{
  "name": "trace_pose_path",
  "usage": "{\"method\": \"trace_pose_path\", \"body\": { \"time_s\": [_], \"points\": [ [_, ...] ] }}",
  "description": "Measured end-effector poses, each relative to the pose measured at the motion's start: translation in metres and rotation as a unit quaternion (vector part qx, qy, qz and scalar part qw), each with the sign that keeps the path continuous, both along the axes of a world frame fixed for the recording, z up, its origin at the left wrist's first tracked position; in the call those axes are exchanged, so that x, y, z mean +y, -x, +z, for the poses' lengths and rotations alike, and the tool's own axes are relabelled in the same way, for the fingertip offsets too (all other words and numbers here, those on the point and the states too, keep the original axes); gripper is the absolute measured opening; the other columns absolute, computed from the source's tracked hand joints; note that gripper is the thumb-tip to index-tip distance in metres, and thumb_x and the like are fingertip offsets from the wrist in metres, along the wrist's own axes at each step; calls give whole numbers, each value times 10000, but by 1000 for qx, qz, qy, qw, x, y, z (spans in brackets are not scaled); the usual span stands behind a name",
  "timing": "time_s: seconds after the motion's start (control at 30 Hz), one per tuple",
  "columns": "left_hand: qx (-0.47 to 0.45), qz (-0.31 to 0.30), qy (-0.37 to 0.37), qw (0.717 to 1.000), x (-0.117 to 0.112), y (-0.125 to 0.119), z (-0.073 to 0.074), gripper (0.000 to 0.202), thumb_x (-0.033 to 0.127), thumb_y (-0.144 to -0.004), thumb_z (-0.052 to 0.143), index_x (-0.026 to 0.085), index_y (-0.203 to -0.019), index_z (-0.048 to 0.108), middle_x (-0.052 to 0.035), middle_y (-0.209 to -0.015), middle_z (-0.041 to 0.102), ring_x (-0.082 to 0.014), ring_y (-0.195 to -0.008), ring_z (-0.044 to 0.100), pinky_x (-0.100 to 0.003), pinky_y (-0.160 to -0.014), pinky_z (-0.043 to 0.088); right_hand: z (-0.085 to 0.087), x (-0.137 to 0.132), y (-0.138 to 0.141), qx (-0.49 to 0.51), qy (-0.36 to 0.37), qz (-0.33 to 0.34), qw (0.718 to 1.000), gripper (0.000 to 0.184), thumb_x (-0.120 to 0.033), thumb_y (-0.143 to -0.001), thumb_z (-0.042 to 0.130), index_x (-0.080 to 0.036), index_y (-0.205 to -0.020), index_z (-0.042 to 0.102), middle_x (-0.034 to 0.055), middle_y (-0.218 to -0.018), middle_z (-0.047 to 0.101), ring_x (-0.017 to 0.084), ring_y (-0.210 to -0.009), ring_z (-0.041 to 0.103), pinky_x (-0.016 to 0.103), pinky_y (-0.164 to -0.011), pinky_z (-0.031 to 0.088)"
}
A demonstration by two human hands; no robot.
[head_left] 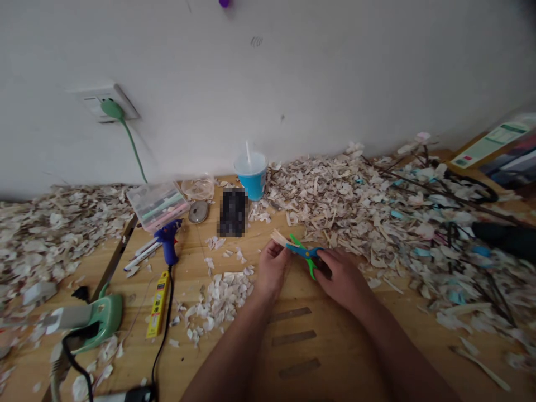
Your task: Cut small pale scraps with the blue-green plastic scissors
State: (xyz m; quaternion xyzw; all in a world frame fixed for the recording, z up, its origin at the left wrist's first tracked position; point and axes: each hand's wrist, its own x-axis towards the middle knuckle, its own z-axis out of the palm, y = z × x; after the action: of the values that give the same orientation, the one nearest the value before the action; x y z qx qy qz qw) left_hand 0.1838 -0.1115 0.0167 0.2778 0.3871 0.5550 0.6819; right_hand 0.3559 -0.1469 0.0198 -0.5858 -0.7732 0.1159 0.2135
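Note:
My left hand point(272, 265) pinches a pale, dry, papery strip point(279, 239) that sticks up past the fingertips. With its fingers in the handles, my right hand point(338, 273) holds a pair of blue and green scissors point(309, 252). The blades are parted and reach left to the strip, close to my left fingertips. Whether the blades touch the strip I cannot tell. Left of my left forearm lies a small heap of whitish flakes point(228, 293) on the wooden table point(301, 312).
Behind stand a blue cup with a straw point(253, 181) and a pixelated dark object point(233, 212). To the left are a glue gun point(168, 241), a yellow packet point(158, 304), a plastic box point(161, 206) and a green power strip point(104, 318). Dry scraps point(343, 192) and twigs cover the right.

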Motion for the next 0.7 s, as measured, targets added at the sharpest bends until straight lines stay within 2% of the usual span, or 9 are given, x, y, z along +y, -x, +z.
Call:
{"method": "trace_pose_path", "body": {
  "time_s": [0.17,0.33,0.43,0.5,0.57,0.7],
  "points": [
    [52,6,-23,998,-2,1,2,221,311,-724,774,177,-888,713,-31,-887,717,-137,-820,631,-254,-826,480,4,-3,5,19,17,-6,1000,198,-205,-781,564,-218,-978,574,79,-927,646,269,-902,564,382,-780,455],
    [121,26,-25,992,-1,3,3,260,383,-760,731,167,-905,721,-41,-898,715,-156,-844,627,-258,-820,476,4,-3,6,20,24,-5,999,181,-209,-795,559,-213,-976,567,81,-915,641,269,-899,556,388,-782,462],
    [136,55,-25,989,0,6,1,308,427,-823,651,180,-999,704,-34,-911,700,-144,-833,614,-254,-815,471,0,-2,2,22,7,-2,1000,223,-217,-799,562,-211,-1021,571,90,-962,646,285,-947,555,420,-827,469],
    [132,73,-15,988,1,7,0,315,436,-826,637,184,-1009,683,-21,-854,679,-135,-789,607,-257,-799,476,-2,-1,-2,28,-16,-13,999,247,-227,-804,563,-208,-1050,569,103,-1003,645,295,-979,550,435,-851,469],
    [101,78,-6,992,1,8,1,272,424,-800,657,177,-914,660,-8,-787,643,-134,-755,605,-267,-776,487,-4,1,-6,37,-35,-32,998,236,-238,-820,551,-201,-1052,568,111,-991,644,295,-959,550,439,-841,471],
    [49,20,-3,999,-1,5,5,262,423,-777,669,173,-789,592,3,-740,591,-116,-654,565,-253,-654,480,-7,3,-7,55,-45,-44,996,182,-250,-840,532,-208,-1010,579,98,-910,649,273,-873,559,413,-784,473]
  ]
}}
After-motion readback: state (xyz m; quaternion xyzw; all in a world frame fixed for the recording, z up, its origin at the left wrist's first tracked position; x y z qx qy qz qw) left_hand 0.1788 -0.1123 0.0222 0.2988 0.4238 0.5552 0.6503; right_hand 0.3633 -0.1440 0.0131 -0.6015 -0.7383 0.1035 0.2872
